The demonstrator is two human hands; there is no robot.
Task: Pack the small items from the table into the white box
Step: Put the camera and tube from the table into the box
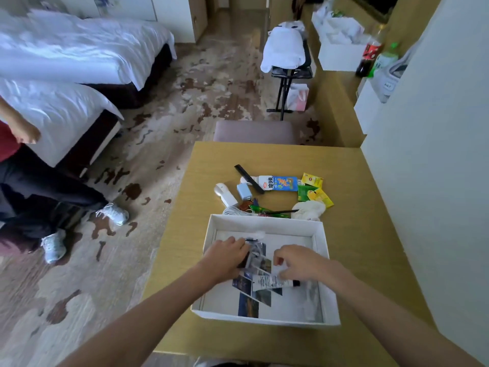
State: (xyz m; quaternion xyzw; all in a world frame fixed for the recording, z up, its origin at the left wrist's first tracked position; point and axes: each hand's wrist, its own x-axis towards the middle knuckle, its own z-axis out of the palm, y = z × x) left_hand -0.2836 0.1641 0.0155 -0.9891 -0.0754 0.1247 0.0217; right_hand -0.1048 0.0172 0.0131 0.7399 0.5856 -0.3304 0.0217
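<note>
Inside the box [264, 222], both my hands were down near its floor. My left hand [225, 258] had its fingers [236, 242] curled round a dark packet [255, 254], kept low, I judged, so it would settle flat on the prints [248, 304] lining the bottom. My right hand [301, 263] hung just above the tube [270, 282], its fingers bent and close together; whether they pinched anything I could not tell. Beyond my fingers, past the far wall, the comb [248, 178], sachets [315, 188] and charger [243, 190] lay bunched on the yellow-brown table [370, 234], probably kept near for short reaches. Left of my fingers spread patterned carpet [158, 128], a white bed [66, 49], and a seated person's legs [39, 186].
</note>
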